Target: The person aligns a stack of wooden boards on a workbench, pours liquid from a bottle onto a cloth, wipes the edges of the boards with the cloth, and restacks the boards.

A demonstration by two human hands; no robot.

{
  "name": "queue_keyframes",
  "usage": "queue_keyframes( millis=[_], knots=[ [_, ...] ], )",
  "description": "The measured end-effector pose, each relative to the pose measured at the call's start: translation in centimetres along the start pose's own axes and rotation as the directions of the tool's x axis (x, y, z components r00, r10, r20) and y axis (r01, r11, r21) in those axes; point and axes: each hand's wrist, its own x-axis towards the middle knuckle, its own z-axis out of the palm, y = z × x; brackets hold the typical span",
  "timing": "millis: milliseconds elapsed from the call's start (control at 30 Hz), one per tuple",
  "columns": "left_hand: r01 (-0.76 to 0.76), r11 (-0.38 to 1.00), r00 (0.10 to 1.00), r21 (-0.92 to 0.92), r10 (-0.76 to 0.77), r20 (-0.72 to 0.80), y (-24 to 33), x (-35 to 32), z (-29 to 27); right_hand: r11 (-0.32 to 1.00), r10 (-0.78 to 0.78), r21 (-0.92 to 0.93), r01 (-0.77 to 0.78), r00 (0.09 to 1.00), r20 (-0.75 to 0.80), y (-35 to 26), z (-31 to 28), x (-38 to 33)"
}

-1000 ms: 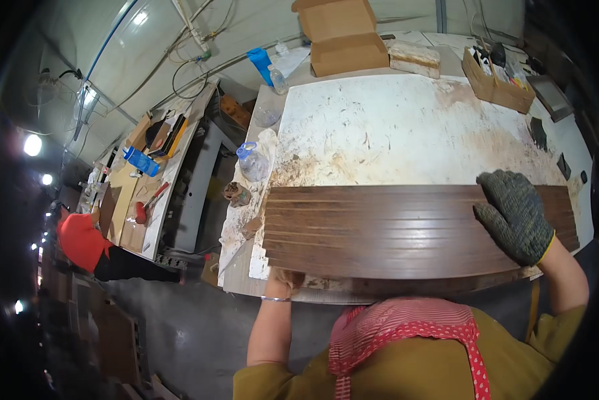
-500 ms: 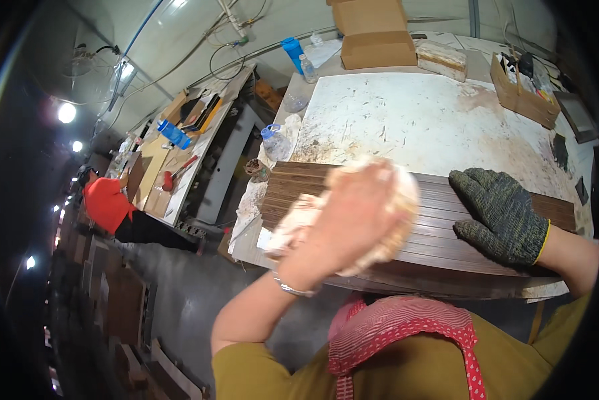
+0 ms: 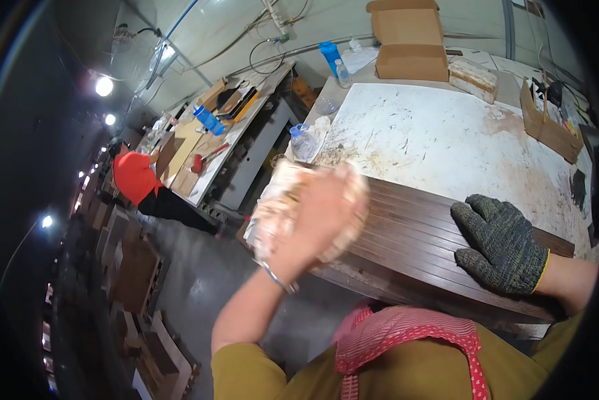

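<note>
A long dark brown wooden board (image 3: 413,217) with grooves along its length lies across the near side of the worktable. Bunched under my bare left hand (image 3: 321,210) is a stained, cream-coloured rag (image 3: 276,203), pressed on the board's left end. Motion blurs that hand and the cloth, and together they hide the end of the board. My right hand (image 3: 503,247), in a dark grey knitted glove with a yellow cuff edge, rests flat on the right part of the board, its fingers apart.
Behind the board is the worktable's stained white top (image 3: 419,127). A clear jug (image 3: 303,143), a blue bottle (image 3: 329,59), an open cardboard box (image 3: 413,63), a pale block (image 3: 473,79) and a filled carton (image 3: 546,127) stand around it. A person in red (image 3: 136,175) works at another bench leftward.
My left hand has slid the rag leftward along the board to its left end. My gloved right hand stays on the board. The whole view has shifted slightly.
</note>
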Motion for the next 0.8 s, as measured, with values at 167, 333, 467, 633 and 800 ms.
queue_keyframes(
  millis=[167,333,467,633,800],
  knots=[
    [0.295,0.914,0.92,-0.28,-0.351,-0.175,-11.9,-1.2,-1.2,0.999,-0.04,-0.005,0.04,0.999,-0.018,-0.5,-0.5,0.1],
    [0.009,0.922,0.882,-0.388,-0.19,-0.431,-5.6,0.5,-7.8,1.0,-0.003,0.001,0.003,1.0,-0.028,0.6,0.2,1.1],
    [-0.434,0.899,0.877,0.051,0.435,-0.204,6.0,-0.1,-1.2,1.0,0.013,0.02,-0.013,1.0,-0.007,0.5,-0.6,0.6],
    [-0.223,0.962,0.962,0.156,0.243,-0.124,1.4,0.1,1.7,0.999,-0.042,0.002,0.042,0.999,-0.022,0.1,-0.3,0.3],
    [0.082,0.951,0.966,0.297,-0.002,-0.259,-7.8,-0.7,-0.2,0.998,-0.044,0.055,0.044,0.999,0.002,0.2,-0.2,0.2]
  ],
)
